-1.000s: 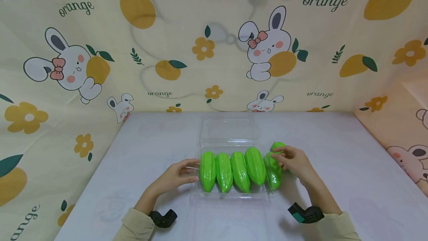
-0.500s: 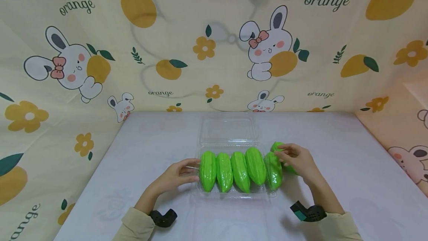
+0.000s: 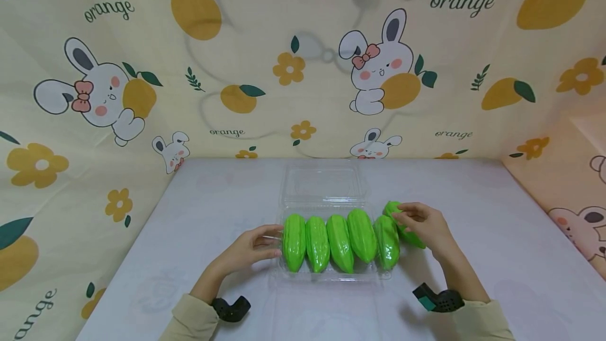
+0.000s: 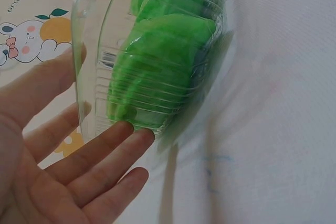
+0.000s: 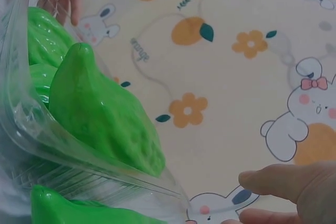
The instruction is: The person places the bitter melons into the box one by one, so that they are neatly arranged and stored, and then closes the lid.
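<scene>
Several green, ridged bitter melons lie side by side in a clear plastic box. The rightmost one leans at the box's right wall. Outside that wall another bitter melon lies slanted on the table, partly covered by my right hand. The right hand is over it with thumb and fingers extended; the right wrist view shows nothing between them. My left hand is at the box's left end, fingers spread and relaxed, fingertips right at the ribbed wall in the left wrist view.
The box's clear lid lies folded back behind it. A white-covered table surrounds the box, with a patterned cloth upright behind it and at both sides. Each wrist wears a black camera.
My right hand has drawn off the rightmost bitter melon in the box and moved slightly right, exposing more of the one outside. The left hand and the box stay put.
</scene>
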